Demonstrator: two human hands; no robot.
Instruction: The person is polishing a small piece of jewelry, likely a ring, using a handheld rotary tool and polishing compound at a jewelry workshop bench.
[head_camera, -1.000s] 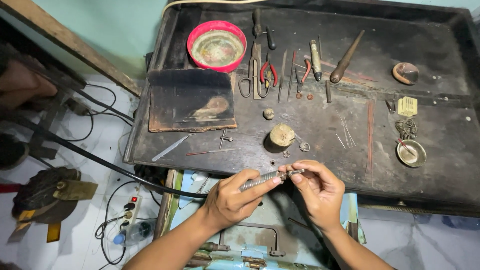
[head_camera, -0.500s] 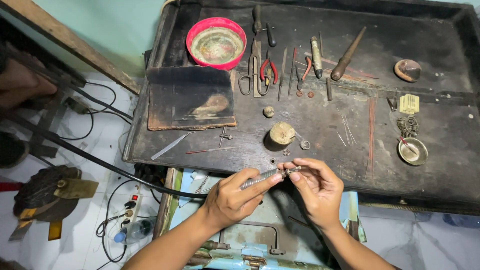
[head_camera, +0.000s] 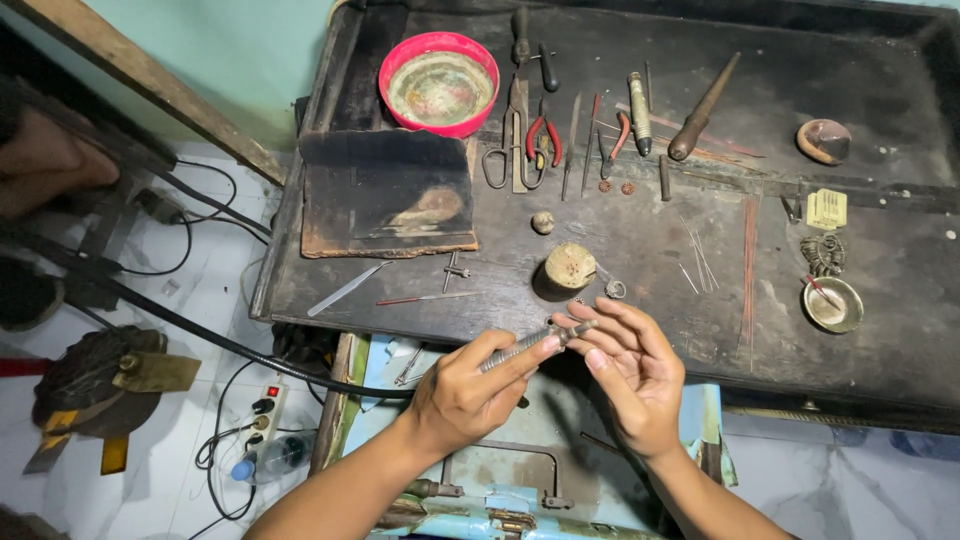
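Note:
My left hand (head_camera: 468, 392) grips a slim metal rotary handpiece (head_camera: 522, 347) fed by a black flexible cable (head_camera: 200, 330) from the left. Its tip points right, into the fingertips of my right hand (head_camera: 630, 372). The right fingers are pinched around the tip; whatever small piece sits between them is too small to make out. Both hands hover just off the near edge of the dark workbench (head_camera: 880, 330). A short wooden stub (head_camera: 569, 266) stands on the bench just beyond my fingers, with a small metal ring (head_camera: 615, 289) beside it.
A red bowl (head_camera: 439, 84), red-handled pliers (head_camera: 543, 136), scissors, files and a wooden-handled awl (head_camera: 702, 108) lie at the back. A dark charred block (head_camera: 388, 194) sits left; a small metal dish (head_camera: 832, 304) sits right. A power strip (head_camera: 262, 410) and cables lie on the floor.
My hands and the handpiece have stayed almost in place; the right fingers have shifted slightly around the tip.

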